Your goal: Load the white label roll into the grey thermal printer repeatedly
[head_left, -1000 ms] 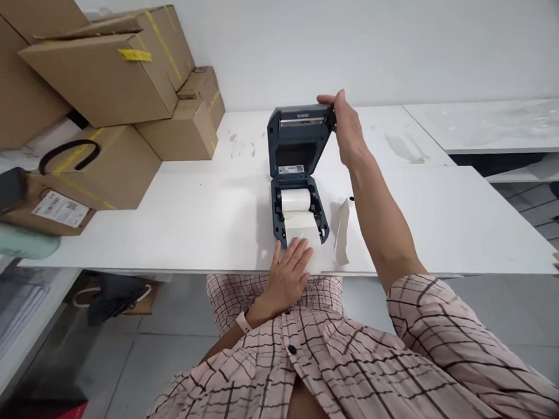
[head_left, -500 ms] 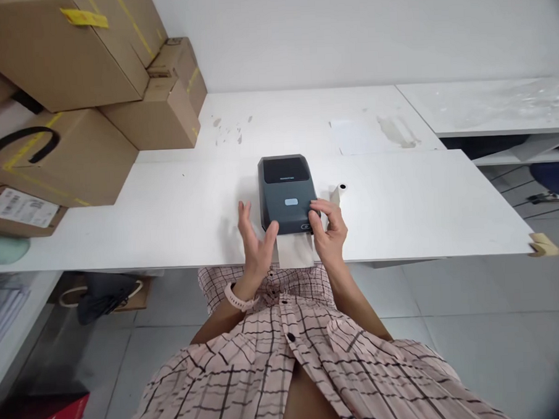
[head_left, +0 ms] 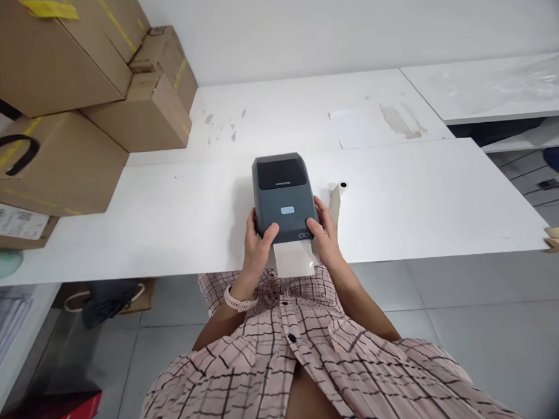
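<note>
L hand [head_left: 256, 250] + R hand [head_left: 328, 243] grip near corners of dark grey boxy plastic printer [head_left: 284, 225], thumbs on top. Best w/ even pressure L/R, thumbs off white paper strip [head_left: 293, 260].

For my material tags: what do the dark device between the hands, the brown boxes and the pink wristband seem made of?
Dark device: likely hard plastic, mostly matte, from its even colour and moulded edges.
Brown boxes: cardboard by the look, dull, with folded edges and yellow tape.
Pink wristband: perhaps silicone, matte, with a row of slots; soft plastic is possible.
</note>
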